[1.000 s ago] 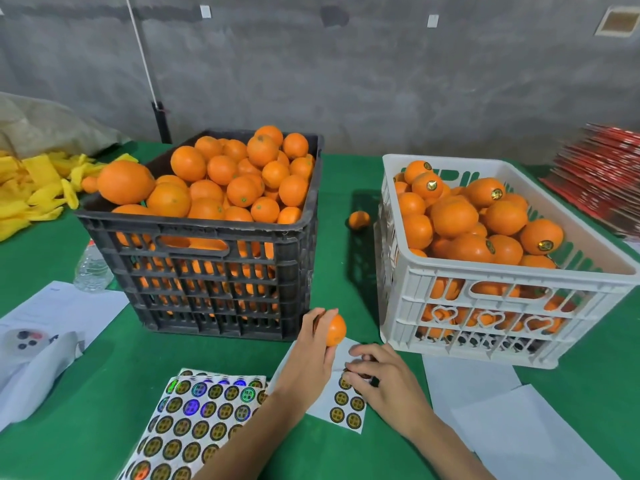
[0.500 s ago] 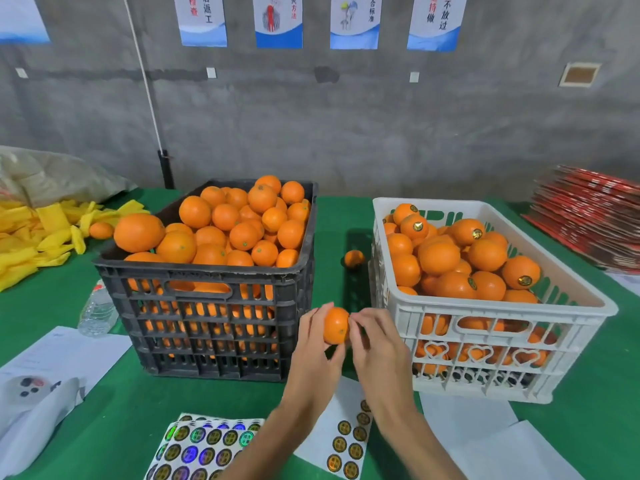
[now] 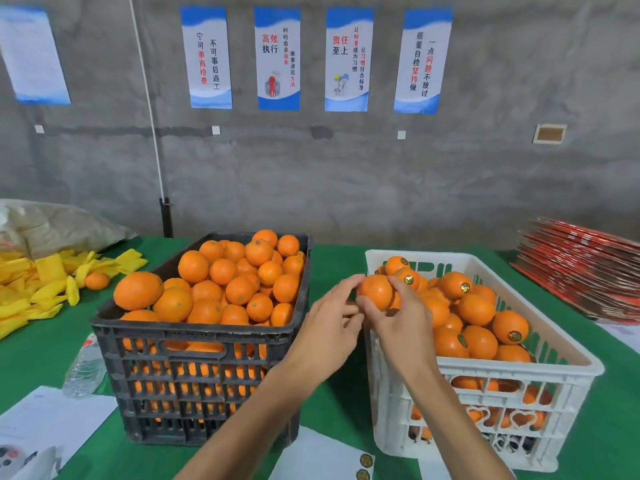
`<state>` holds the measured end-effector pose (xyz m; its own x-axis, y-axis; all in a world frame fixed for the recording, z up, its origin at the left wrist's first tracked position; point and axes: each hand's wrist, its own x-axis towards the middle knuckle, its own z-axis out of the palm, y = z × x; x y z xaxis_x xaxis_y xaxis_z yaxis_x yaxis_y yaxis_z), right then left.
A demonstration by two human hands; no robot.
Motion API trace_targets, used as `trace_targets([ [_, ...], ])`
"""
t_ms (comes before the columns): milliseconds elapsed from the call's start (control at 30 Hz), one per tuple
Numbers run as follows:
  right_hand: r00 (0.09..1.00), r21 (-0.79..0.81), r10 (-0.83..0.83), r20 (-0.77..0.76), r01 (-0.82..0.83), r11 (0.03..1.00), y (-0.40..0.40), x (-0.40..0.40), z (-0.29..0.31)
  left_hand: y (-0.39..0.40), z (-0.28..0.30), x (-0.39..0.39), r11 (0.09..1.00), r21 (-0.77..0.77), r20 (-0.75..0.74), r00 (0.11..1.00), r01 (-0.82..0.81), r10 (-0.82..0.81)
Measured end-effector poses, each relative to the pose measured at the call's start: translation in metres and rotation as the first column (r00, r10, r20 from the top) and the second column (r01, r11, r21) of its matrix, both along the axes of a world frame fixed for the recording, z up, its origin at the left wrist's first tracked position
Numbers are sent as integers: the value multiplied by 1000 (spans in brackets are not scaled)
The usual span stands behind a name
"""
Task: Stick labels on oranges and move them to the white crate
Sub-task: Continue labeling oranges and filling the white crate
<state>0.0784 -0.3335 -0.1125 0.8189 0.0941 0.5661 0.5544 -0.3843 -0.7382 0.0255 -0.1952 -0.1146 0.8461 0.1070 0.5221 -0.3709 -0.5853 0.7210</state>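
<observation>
Green table (image 3: pixel 332 403): orange (image 3: pixel 375 292) raised to white crate (image 3: pixel 485 372).

1. A fruit packing workroom: bare grey concrete wall (image 3: pixel 346 174) hung with blue-and-white workplace slogan posters (image 3: pixel 278 58).
2. On the green table (image 3: pixel 332 271), bulk crates of oranges (image 3: pixel 239 289); flattened red cartons (image 3: pixel 585 271) stacked at the right edge.

Left hand (image 3: pixel 325 317), right hand (image 3: pixel 398 315): bare, sleeveless forearms.

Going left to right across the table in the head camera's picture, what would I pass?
Yellow foam sleeves → black crate of unlabelled oranges → left hand → the orange both hands hold → right hand → white crate → stack of red cartons.
</observation>
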Motion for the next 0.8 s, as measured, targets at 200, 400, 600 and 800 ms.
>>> trace_targets([
  [200,966,-281,-248,72,259,924,-38,56,19,93,45,61,865,272,11,900,-421,435],
  [400,973,-426,-214,92,232,874,-53,72,-6,142,23,107,808,584,-527,721,-78,450],
  [600,967,-389,-195,164,245,888,-53,71,-4,146,24,116,782,593,-419,755,-193,504],
  [800,946,-275,115,302,-29,961,-22,38,8,107,50,62,857,314,15,905,-409,426],
])
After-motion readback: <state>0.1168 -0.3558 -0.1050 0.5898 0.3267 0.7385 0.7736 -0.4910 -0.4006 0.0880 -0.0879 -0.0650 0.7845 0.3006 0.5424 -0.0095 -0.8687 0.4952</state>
